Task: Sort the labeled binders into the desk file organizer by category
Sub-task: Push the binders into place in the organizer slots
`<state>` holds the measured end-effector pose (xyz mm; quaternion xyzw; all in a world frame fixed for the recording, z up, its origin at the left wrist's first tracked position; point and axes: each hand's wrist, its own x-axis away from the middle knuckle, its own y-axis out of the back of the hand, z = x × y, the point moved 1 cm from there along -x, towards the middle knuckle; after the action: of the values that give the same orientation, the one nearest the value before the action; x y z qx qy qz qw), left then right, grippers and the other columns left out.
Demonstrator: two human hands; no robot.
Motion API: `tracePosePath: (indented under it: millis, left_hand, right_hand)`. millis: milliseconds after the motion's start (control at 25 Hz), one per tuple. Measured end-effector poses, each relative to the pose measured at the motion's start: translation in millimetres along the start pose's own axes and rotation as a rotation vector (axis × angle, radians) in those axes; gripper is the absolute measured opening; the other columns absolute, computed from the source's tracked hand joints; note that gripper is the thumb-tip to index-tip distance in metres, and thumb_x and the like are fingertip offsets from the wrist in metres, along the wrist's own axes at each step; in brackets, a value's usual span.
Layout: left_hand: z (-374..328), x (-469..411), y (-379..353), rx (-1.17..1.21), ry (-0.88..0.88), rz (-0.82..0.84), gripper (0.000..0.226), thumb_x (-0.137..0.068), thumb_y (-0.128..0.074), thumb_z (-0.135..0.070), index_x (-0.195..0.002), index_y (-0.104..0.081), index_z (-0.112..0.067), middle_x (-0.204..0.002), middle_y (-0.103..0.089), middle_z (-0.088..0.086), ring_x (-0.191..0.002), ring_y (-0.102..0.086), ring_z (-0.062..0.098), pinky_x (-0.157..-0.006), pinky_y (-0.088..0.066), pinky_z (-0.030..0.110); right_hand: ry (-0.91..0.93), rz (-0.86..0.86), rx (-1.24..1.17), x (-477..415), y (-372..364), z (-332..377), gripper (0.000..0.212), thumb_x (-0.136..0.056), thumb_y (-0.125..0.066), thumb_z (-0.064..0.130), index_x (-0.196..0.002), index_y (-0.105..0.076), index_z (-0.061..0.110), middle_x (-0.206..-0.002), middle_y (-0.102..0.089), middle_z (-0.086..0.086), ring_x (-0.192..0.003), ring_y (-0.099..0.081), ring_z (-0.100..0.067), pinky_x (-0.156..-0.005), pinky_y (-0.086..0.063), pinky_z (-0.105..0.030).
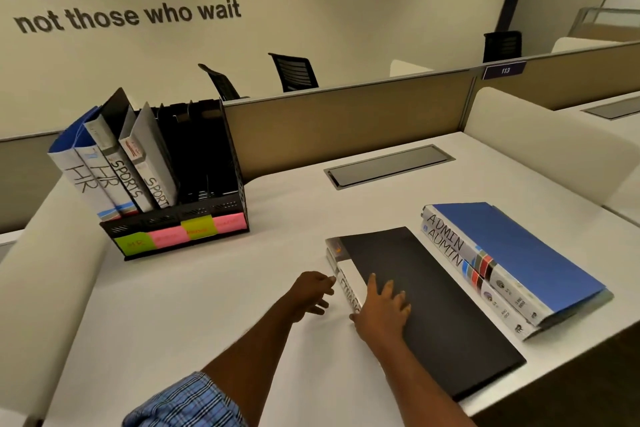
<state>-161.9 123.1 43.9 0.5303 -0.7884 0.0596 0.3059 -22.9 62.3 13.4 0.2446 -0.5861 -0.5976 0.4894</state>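
Note:
A black binder (426, 302) with a white spine reading FINANCE lies flat on the white desk (214, 315), on top of another binder. My right hand (382, 312) rests on its cover near the spine, thumb at the spine edge. My left hand (310, 291) hovers just left of the spine, fingers apart. Two ADMIN binders (519, 263), the top one blue, lie stacked to the right. The black desk file organizer (194, 218) stands at the back left with coloured sticky labels; two HR binders (86, 180) and two SPORTS binders (142, 170) stand in its left slots.
A tan partition (346, 114) runs behind the desk. A grey cable hatch (389, 165) is set into the desktop at the back. White padded dividers (554, 139) flank the desk on both sides. Black chairs (294, 71) stand beyond the partition.

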Motion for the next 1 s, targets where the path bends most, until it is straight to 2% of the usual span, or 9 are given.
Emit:
tracePosePath:
  millis: [120,280,440,520,640,760,920,1000]
  left_hand:
    - [-0.4,-0.5,-2.0,0.117,0.05,0.001,0.051,-0.091,-0.059,-0.038,-0.125,-0.048,-0.001,-0.116,-0.06,0.017,-0.087,-0.063,0.032,-0.072,-0.055,0.036]
    - [-3.3,-2.2,-5.2,0.221,0.096,0.017,0.059,-0.089,-0.058,-0.043,-0.129,-0.046,-0.002,-0.118,-0.06,0.018,-0.09,-0.065,0.034,-0.068,-0.057,0.034]
    - [-16.2,-4.3,-7.5,0.428,0.088,0.064,0.062,-0.079,-0.067,-0.05,-0.115,-0.052,-0.002,-0.111,-0.062,0.019,-0.094,-0.066,0.035,-0.072,-0.058,0.037]
    - [-24.8,-1.8,-10.1,0.439,0.095,0.111,0.066,-0.074,-0.07,-0.053,-0.116,-0.051,-0.005,-0.118,-0.059,0.018,-0.099,-0.064,0.034,-0.072,-0.058,0.036]
    - [-31.8,-0.6,-13.3,0.461,0.043,0.139,0.064,-0.079,-0.07,-0.044,-0.124,-0.052,-0.001,-0.127,-0.057,0.016,-0.112,-0.059,0.034,-0.086,-0.054,0.039]
    - [-39.6,6.3,-6.4,0.543,-0.053,0.045,0.05,-0.084,-0.069,-0.028,-0.125,-0.054,-0.002,-0.122,-0.061,0.018,-0.109,-0.06,0.032,-0.097,-0.049,0.045]
    - [-59.5,26.9,19.6,0.553,-0.202,-0.088,0.041,-0.086,-0.067,-0.031,-0.12,-0.052,-0.013,-0.116,-0.063,0.011,-0.108,-0.06,0.03,-0.098,-0.048,0.049]
    - [-68.1,39.8,39.5,0.53,-0.284,-0.173,0.038,-0.085,-0.067,-0.031,-0.117,-0.05,-0.018,-0.116,-0.061,0.007,-0.108,-0.059,0.027,-0.096,-0.049,0.046]
  right_hand:
    - [0.032,-0.017,0.043,1.2,1.1,-1.4,0.088,-0.088,-0.06,0.048,-0.153,-0.008,0.019,-0.159,-0.016,-0.014,-0.142,-0.021,-0.043,-0.111,-0.027,-0.055]
    - [0.061,0.014,0.037,7.4,11.1,7.2,0.076,-0.092,-0.059,0.036,-0.152,-0.016,0.016,-0.158,-0.019,-0.013,-0.141,-0.022,-0.044,-0.111,-0.027,-0.058]
    - [0.117,-0.031,0.013,19.5,24.1,20.9,0.071,-0.097,-0.053,0.032,-0.152,-0.014,0.012,-0.159,-0.018,-0.015,-0.143,-0.021,-0.042,-0.112,-0.026,-0.055]
    - [0.157,-0.097,-0.028,25.9,30.2,30.4,0.065,-0.099,-0.048,0.029,-0.152,-0.014,0.01,-0.159,-0.019,-0.015,-0.143,-0.022,-0.039,-0.114,-0.026,-0.05]
    - [0.24,-0.178,-0.158,34.8,38.7,47.0,0.054,-0.102,-0.043,0.025,-0.15,-0.023,0.012,-0.157,-0.024,-0.012,-0.144,-0.024,-0.036,-0.116,-0.024,-0.044]
    - [0.29,-0.265,-0.23,41.0,46.4,58.7,0.052,-0.102,-0.043,0.027,-0.15,-0.028,0.014,-0.157,-0.027,-0.01,-0.144,-0.024,-0.033,-0.117,-0.024,-0.041]
    - [0.362,-0.439,-0.336,44.5,56.9,84.4,0.062,-0.095,-0.055,0.034,-0.148,-0.032,0.012,-0.154,-0.033,-0.01,-0.143,-0.029,-0.031,-0.116,-0.027,-0.043]
    - [0.322,-0.453,-0.325,44.3,61.4,105.2,0.075,-0.092,-0.058,0.042,-0.151,-0.024,0.011,-0.156,-0.027,-0.012,-0.144,-0.025,-0.032,-0.116,-0.026,-0.043]
